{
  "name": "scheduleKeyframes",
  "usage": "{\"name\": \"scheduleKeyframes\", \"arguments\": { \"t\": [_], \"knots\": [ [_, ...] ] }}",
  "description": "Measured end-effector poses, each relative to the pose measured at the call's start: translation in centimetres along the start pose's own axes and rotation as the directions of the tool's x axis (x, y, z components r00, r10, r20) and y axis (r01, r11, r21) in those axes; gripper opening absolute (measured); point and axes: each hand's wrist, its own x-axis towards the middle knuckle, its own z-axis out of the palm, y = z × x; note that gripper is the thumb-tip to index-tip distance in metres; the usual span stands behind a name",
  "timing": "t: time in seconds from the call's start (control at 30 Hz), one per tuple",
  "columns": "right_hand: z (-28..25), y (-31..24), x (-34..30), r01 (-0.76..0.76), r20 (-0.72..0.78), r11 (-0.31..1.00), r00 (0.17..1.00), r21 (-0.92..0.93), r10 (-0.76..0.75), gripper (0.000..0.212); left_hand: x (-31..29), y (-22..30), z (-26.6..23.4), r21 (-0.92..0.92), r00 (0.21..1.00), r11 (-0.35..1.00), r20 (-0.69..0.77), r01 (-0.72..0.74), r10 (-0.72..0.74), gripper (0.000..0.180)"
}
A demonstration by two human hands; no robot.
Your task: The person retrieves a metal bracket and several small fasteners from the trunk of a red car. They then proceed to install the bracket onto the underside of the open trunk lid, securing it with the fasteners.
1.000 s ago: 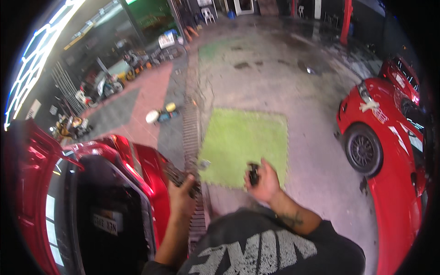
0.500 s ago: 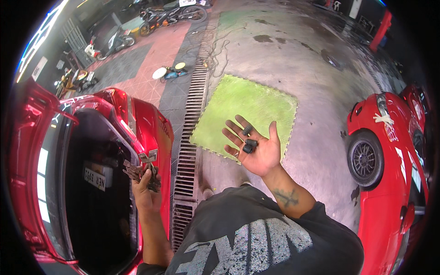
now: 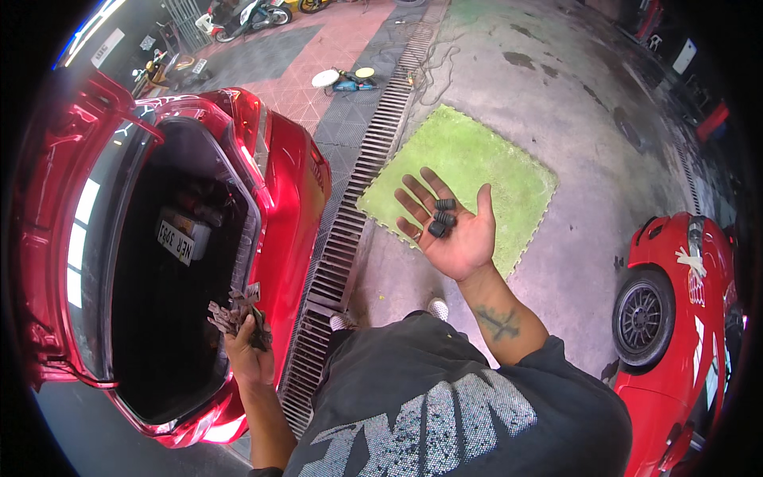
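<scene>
A: so what's the room like, floor and all?

B: Garage-type place, pretty dim at the edges. Concrete floor, scuffed, with dark stains out past the green mat. Going by that mat for everything, there are pink and grey tiles off its far left, and a long drain grate runs between tiles and mat.

A: cars?

B: Two, both red. Left of the mat is the one with its lid up, and a white plate sits in its dark trunk. The other red car is right of the mat. Some motorbikes are parked well past the mat's far left.

A: anything in the way?

B: A dark shirt hides floor on the near side of the mat. Blue tool with round pads lies on the tiles, far left of it.

A: and the hands?

B: Right hand is spread out palm up, covering the mat's near-left part, three little black ribbed pieces just resting on it. Left hand, well left of the mat, is closed round some flat brownish pieces. Can't tell what those are tbh.
</scene>
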Motion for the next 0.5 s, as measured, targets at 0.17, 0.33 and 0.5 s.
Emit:
{"name": "scheduleKeyframes", "arguments": {
  "t": [0.17,0.33,0.5],
  "knots": [
    [1.4,3.6,2.2,-0.002,-0.062,0.998,0.998,-0.057,-0.002,0.088,4.6,0.0,-3.6,-0.027,0.999,1.000,0.054,-0.003,0.004,0.026],
    [-1.5,10.2,5.1,-0.089,-0.340,0.924,0.939,-0.372,-0.047,0.038,10.1,1.1,-8.8,0.128,0.999,0.991,-0.023,-0.029,0.032,0.018],
    [-6.6,19.9,6.6,-0.275,-0.491,0.924,0.864,-0.267,0.115,0.039,19.5,1.4,-16.5,0.029,0.991,0.996,-0.114,0.080,-0.076,0.031]
  ]
}}
